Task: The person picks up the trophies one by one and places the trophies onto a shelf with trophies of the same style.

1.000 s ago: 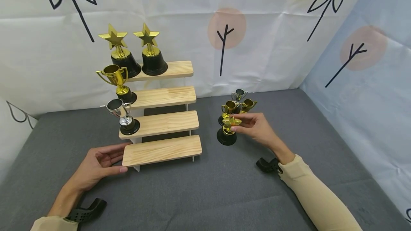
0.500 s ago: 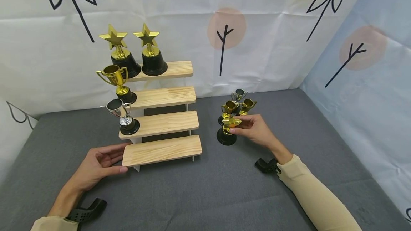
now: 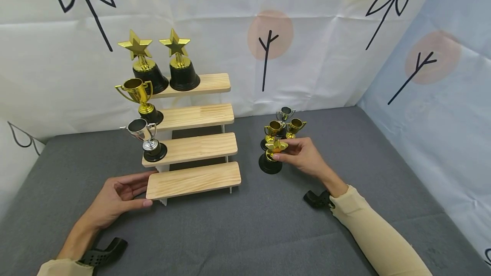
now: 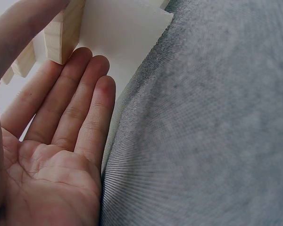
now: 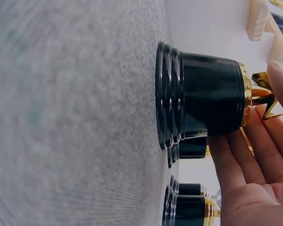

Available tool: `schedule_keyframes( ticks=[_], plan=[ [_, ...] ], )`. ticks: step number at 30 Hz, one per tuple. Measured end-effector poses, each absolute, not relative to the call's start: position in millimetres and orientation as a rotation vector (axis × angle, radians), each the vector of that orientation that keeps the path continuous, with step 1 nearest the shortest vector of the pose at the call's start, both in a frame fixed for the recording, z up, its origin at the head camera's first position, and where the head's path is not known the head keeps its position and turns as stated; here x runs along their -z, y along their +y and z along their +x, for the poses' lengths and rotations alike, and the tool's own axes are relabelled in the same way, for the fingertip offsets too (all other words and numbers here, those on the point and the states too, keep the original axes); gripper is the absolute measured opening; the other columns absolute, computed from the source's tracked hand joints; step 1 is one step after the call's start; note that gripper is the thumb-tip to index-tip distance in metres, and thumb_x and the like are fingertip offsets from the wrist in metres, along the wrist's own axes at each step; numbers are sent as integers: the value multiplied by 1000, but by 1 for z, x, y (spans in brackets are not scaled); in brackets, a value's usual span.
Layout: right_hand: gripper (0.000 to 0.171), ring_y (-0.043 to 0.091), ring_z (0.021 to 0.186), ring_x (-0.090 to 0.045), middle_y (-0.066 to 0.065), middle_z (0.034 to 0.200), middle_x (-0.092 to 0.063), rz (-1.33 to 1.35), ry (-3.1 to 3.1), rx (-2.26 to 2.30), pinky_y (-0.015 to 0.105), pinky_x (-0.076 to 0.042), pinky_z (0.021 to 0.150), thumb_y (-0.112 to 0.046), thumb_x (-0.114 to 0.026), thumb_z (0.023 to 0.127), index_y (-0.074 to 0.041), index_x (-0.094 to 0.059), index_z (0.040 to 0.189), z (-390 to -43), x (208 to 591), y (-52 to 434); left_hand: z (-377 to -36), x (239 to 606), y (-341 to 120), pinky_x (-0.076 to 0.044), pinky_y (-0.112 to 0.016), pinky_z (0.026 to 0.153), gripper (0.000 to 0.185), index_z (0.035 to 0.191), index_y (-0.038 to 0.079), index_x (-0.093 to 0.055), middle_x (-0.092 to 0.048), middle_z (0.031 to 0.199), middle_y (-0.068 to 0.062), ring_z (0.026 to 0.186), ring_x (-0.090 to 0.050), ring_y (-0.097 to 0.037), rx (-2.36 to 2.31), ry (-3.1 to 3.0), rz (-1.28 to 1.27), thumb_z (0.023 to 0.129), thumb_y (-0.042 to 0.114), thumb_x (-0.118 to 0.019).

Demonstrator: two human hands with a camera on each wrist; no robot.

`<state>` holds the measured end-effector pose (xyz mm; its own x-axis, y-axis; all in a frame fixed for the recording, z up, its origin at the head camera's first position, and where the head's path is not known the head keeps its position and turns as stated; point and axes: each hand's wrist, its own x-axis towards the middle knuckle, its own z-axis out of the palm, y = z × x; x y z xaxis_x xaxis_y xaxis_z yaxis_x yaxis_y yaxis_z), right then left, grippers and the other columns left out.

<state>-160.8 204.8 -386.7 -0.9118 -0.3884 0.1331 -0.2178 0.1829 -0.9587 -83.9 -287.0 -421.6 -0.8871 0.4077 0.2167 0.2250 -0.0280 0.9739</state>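
Note:
A four-step wooden display stand [image 3: 195,179] is on the left in the head view. My left hand [image 3: 115,197] rests against the left end of its lowest step, thumb at the front corner and the straight fingers [image 4: 87,113] beside the end. On the right, my right hand [image 3: 304,156] pinches a small gold star trophy [image 3: 270,165] just below and around the star. Its black base [image 5: 207,94] stands upright on the grey cloth in the right wrist view. Right behind it are two gold cup trophies [image 3: 273,128] and a silver cup trophy [image 3: 285,113].
Two larger star trophies [image 3: 184,73] stand on the top step. A gold cup trophy [image 3: 136,90] occupies the left end of the second step, a silver cup trophy [image 3: 142,129] the third. A white printed backdrop [image 3: 318,54] closes off the rear of the grey cloth [image 3: 245,233].
The right hand has shifted very slightly left, settling its thumb and fingers onto the small star trophy. The left hand and the stand have stayed put.

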Motion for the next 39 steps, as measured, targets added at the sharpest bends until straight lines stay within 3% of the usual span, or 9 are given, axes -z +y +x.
schedule_keyframes(
  ticks=[39],
  plan=[
    [34,12,89,-72,22,109,-72,-506,2354,1895,22,-62,76,7,-76,86,15,-68,118,-155,375,198,-85,423,-288,-55,-27,100,66,136,-23,-45,-64,136,-1,121,-64,-13,-2050,2096,707,75,-29,-69]
  ],
)
